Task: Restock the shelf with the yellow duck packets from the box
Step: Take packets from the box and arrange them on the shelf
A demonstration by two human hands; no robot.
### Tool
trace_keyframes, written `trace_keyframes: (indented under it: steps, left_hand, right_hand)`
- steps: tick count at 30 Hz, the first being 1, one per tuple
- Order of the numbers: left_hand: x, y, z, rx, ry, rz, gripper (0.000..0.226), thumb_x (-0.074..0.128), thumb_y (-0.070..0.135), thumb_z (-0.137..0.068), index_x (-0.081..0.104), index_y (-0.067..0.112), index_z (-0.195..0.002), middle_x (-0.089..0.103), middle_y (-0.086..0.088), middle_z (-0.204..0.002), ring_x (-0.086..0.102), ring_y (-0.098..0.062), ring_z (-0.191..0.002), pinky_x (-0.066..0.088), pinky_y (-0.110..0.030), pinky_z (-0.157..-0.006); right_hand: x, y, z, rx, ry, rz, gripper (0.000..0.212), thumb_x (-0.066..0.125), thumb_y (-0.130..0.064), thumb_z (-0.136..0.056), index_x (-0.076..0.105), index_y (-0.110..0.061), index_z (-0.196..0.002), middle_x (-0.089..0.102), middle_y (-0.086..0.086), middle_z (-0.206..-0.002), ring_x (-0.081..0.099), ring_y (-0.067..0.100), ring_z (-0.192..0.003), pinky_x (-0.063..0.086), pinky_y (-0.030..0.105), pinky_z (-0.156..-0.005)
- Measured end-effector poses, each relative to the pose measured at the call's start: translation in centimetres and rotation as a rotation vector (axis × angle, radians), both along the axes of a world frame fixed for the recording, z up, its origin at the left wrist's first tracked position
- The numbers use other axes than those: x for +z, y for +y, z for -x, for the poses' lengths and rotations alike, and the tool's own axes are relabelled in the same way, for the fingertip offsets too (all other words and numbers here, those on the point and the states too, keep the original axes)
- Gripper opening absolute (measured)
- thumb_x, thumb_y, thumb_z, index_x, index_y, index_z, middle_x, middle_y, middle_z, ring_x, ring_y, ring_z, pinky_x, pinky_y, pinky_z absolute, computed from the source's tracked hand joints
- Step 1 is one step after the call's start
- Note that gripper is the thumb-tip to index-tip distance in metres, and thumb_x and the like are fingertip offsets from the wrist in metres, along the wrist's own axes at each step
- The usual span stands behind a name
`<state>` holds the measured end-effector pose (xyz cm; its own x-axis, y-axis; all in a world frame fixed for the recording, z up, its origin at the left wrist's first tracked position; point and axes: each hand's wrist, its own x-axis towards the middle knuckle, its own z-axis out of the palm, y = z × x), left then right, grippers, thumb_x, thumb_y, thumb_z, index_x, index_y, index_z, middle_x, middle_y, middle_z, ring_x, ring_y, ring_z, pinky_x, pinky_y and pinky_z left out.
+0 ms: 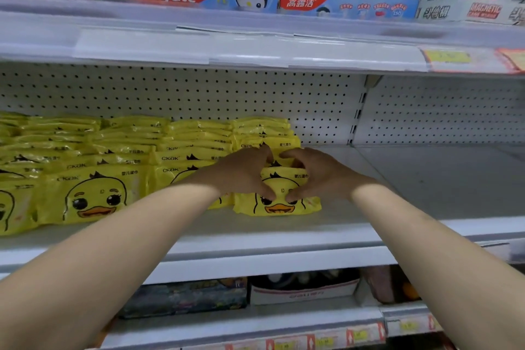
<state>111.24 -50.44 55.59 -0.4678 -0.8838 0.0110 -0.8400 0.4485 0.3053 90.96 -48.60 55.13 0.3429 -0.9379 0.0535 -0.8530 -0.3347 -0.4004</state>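
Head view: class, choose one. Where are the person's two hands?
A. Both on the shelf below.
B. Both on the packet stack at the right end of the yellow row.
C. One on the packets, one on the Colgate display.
B: the left hand and right hand both hold the rightmost stack of yellow duck packets, with bare shelf to its right.

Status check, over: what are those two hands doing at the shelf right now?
Left hand and right hand both grip the end stack of duck packets. Stack rests on the shelf, beside filled rows. Nothing seen in the way.
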Motion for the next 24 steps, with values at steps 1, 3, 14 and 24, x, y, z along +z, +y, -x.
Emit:
trace_keyframes:
  steps: [1, 3, 14, 24]
  left_hand:
    - [-0.1, 0.1, -0.1, -0.005, 0.011, 0.017, 0.085, 0.085, 0.046, -0.065, 0.041, 0.025, -0.134, 0.050, 0.000, -0.128, 0.049, -0.018, -0.111, 0.045, -0.030, -0.079]
    - [-0.2, 0.3, -0.4, -0.012, 0.036, 0.053, 0.087, 0.085, 0.046, -0.065, 0.041, 0.023, -0.137, 0.048, -0.001, -0.131, 0.045, -0.021, -0.121, 0.045, -0.034, -0.090]
    - [-0.7, 3.8, -4.7, 0.150, 0.163, 0.157, 0.078, 0.083, 0.039, -0.071, 0.044, 0.023, -0.136, 0.048, -0.003, -0.131, 0.041, -0.024, -0.126, 0.043, -0.040, -0.100]
    - [1.0, 14.0, -12.1, 0.428, 0.167, 0.193, 0.070, 0.081, 0.034, -0.076, 0.047, 0.015, -0.135, 0.054, -0.010, -0.121, 0.053, -0.028, -0.112, 0.048, -0.036, -0.092]
  right_hand:
    - [0.1, 0.1, -0.1, -0.010, 0.010, -0.003, 0.099, 0.091, -0.040, -0.065, 0.038, -0.028, -0.148, 0.048, -0.002, -0.139, 0.048, 0.015, -0.127, 0.042, 0.034, -0.106]
    - [0.3, 0.5, -0.4, -0.037, 0.025, -0.001, 0.095, 0.089, -0.043, -0.067, 0.040, -0.028, -0.147, 0.050, -0.002, -0.140, 0.049, 0.016, -0.128, 0.044, 0.036, -0.106]
    - [0.0, 4.1, -3.5, -0.321, 0.164, 0.214, 0.074, 0.072, -0.047, -0.083, 0.039, -0.029, -0.147, 0.045, 0.008, -0.144, 0.037, 0.025, -0.136, 0.042, 0.038, -0.105]
    - [1.4, 10.3, -10.3, -0.209, 0.143, 0.285, 0.066, 0.072, -0.042, -0.083, 0.044, -0.023, -0.139, 0.059, 0.008, -0.128, 0.055, 0.031, -0.115, 0.052, 0.038, -0.087]
